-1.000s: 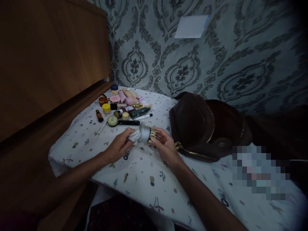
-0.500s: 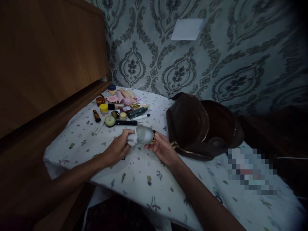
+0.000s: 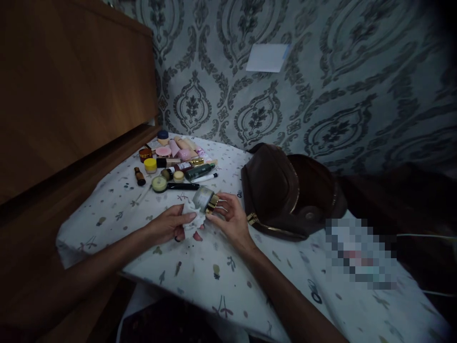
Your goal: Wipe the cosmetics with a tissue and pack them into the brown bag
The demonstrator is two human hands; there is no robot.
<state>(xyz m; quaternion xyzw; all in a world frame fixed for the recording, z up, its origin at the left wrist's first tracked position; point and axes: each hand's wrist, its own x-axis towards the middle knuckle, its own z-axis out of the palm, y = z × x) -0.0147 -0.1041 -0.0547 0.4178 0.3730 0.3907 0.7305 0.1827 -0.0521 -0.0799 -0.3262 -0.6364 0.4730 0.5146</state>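
Note:
Over the front part of the patterned cloth, my right hand [image 3: 230, 216] grips a cosmetic jar [image 3: 203, 197] by its gold lid [image 3: 213, 203]. The jar is pale and translucent, and it lies tilted with its base to the left. A crumpled white wipe [image 3: 192, 219] is pinched in my left hand [image 3: 174, 223], pressed against the jar's lower side. Part of the jar is covered by the wipe. Just beyond, a round container with a pale green top [image 3: 159, 184] lies by a black-handled brush [image 3: 183, 186].
Several cosmetics stand behind, among them a yellow-lidded jar [image 3: 150, 166], a dark green tube [image 3: 200, 171] and a small brown bottle [image 3: 139, 176]. An unzipped brown bag [image 3: 267, 190] sits to the right. A wooden cabinet [image 3: 78, 71] borders the left; wallpaper covers the back wall.
The jar has turned from nearly level to tilted, its gold lid showing more. My left hand has shifted the wipe to the jar's near side. The view has moved slightly.

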